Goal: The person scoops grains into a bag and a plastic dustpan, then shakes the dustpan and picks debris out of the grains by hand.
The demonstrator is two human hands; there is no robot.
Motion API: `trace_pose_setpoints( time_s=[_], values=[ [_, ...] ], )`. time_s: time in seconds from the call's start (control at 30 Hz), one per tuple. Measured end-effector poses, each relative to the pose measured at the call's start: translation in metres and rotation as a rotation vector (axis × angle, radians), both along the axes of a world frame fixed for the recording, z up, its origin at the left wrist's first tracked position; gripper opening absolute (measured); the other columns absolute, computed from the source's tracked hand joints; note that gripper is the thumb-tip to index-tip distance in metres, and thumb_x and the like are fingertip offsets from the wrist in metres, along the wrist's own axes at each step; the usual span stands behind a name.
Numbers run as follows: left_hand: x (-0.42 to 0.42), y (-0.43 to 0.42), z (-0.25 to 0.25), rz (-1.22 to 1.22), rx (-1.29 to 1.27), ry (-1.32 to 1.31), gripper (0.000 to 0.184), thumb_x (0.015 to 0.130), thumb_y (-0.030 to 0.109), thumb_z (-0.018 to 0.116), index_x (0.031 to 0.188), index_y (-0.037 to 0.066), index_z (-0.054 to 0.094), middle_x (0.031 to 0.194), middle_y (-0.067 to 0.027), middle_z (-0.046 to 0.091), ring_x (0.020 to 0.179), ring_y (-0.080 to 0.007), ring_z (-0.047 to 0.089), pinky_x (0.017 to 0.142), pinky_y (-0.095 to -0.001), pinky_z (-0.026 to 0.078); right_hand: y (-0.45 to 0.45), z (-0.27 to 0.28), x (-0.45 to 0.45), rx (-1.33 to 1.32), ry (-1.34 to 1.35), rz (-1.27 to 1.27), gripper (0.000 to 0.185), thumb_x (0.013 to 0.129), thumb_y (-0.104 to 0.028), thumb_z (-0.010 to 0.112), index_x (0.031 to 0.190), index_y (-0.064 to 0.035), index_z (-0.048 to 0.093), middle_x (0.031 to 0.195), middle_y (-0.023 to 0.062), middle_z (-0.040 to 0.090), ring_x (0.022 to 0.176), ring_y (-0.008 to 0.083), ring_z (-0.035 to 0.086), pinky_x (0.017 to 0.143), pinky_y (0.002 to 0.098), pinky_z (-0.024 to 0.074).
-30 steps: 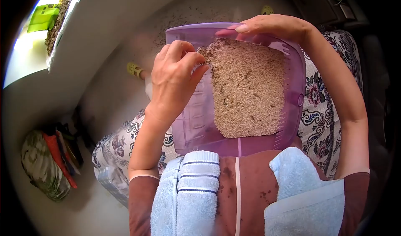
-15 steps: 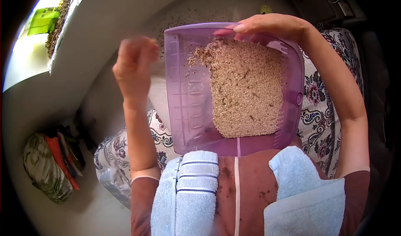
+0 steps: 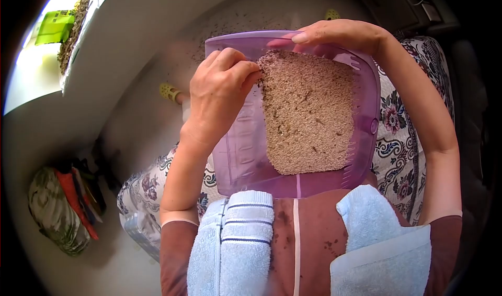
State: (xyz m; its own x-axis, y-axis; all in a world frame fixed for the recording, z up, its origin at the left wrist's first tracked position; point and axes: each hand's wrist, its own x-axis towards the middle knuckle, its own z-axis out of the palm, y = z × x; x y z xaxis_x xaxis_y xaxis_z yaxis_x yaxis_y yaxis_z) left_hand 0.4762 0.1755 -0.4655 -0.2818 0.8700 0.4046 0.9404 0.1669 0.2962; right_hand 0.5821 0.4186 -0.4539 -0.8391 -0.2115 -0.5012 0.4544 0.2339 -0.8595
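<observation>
A translucent purple tray (image 3: pixel 244 133) rests against my lap, tilted, with a bed of pale grains (image 3: pixel 308 113) over its middle and right part. Dark bits are scattered among the grains, thickest at their upper left corner. My right hand (image 3: pixel 341 34) grips the tray's far rim, thumb on top and fingers seen through the plastic. Over the tray's upper left, my left hand (image 3: pixel 222 86) is closed in a pinch at the edge of the grains. Whatever lies between its fingertips is too small to name.
Light blue towels (image 3: pixel 247 243) lie over my front. Beneath the tray is a patterned cloth (image 3: pixel 392 118). Dark crumbs dot the floor beyond it, near a yellow clog (image 3: pixel 169 92). Bags (image 3: pixel 57 212) stand at the lower left; a green packet (image 3: pixel 54 27) is at the upper left.
My left hand swung out left past the tray's edge, then came back to the grains with its fingers pinched. The grains at the upper left now reach less far left. My right hand kept its hold.
</observation>
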Motion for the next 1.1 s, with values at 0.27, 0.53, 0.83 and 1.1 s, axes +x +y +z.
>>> trace_pose_setpoints(
  time_s=[0.27,0.53,0.83,1.1],
  values=[
    [0.0,-0.013,0.008,0.197,0.116,-0.678,0.013,0.08,0.009,0.076,0.087,0.002,0.069,0.076,-0.0058,0.07,0.066,-0.008,0.064,0.061,-0.0212,0.051,0.002,0.001,0.002,0.013,-0.007,0.0,0.051,0.09,-0.053,0.045,0.131,-0.0262,0.06,0.127,0.0018,0.061,0.097,0.0152,0.062,0.084,0.0288,0.0494],
    [0.011,-0.015,0.013,0.154,0.058,-0.587,0.012,0.082,0.009,0.075,0.086,0.001,0.067,0.072,-0.0043,0.068,0.064,-0.0069,0.063,0.061,-0.0206,0.051,0.003,0.003,-0.001,-0.004,-0.053,0.026,0.052,0.091,-0.053,0.045,0.132,-0.0244,0.06,0.131,0.0051,0.058,0.098,0.0161,0.062,0.084,0.0281,0.0499],
    [-0.051,-0.073,-0.007,0.59,0.1,0.082,0.024,0.084,0.003,0.069,0.108,0.004,0.067,0.105,-0.0162,0.064,0.098,-0.0212,0.062,0.08,-0.0298,0.051,0.005,-0.008,0.01,-0.02,0.042,0.024,0.059,0.081,-0.046,0.062,0.135,-0.0213,0.056,0.126,0.0083,0.06,0.096,0.0164,0.063,0.083,0.0279,0.0503],
    [0.044,-0.043,0.022,-0.201,-0.134,-0.362,0.023,0.074,0.01,0.077,0.096,0.009,0.069,0.093,-0.0046,0.065,0.077,-0.022,0.065,0.065,-0.0315,0.052,0.0,0.0,-0.001,-0.027,-0.009,0.044,0.06,0.079,-0.04,0.065,0.135,-0.0189,0.056,0.117,0.0088,0.064,0.095,0.0152,0.063,0.082,0.0281,0.0509]
  ],
)
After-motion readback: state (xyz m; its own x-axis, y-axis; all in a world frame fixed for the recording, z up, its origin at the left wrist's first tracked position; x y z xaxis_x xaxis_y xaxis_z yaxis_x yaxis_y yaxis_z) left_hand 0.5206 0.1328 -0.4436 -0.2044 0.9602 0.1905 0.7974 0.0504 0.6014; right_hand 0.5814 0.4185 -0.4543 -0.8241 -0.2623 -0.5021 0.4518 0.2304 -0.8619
